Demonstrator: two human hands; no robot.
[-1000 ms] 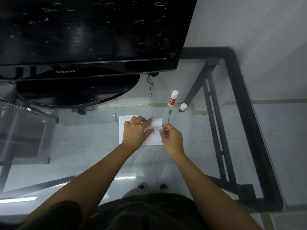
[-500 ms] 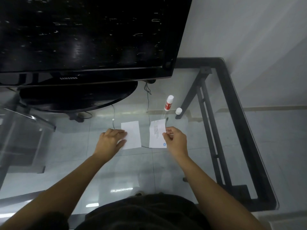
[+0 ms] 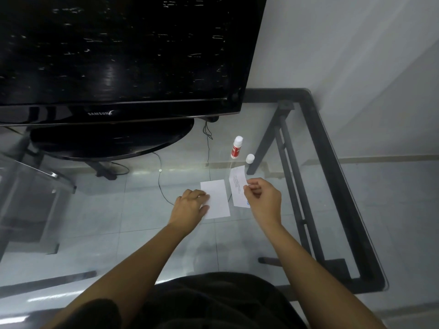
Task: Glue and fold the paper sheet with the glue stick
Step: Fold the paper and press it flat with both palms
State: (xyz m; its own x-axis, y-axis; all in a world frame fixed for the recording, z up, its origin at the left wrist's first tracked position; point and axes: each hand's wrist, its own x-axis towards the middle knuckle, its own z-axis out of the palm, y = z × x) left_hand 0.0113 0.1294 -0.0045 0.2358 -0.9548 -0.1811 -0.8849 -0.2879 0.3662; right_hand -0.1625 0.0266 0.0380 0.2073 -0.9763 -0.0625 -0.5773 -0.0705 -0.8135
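A big black television (image 3: 123, 55) stands at the back of the glass table (image 3: 337, 186). On the glass lies a blank white sheet (image 3: 217, 198), its left edge pressed flat under the left hand (image 3: 191, 206), fingers spread, gripping nothing. Just beside it, the right hand (image 3: 263, 198) pinches a printed slip (image 3: 238, 187) by its right edge between thumb and fingertips. Beyond stands the glue stick (image 3: 236, 147), uncapped, its white cap (image 3: 250, 158) nearby.
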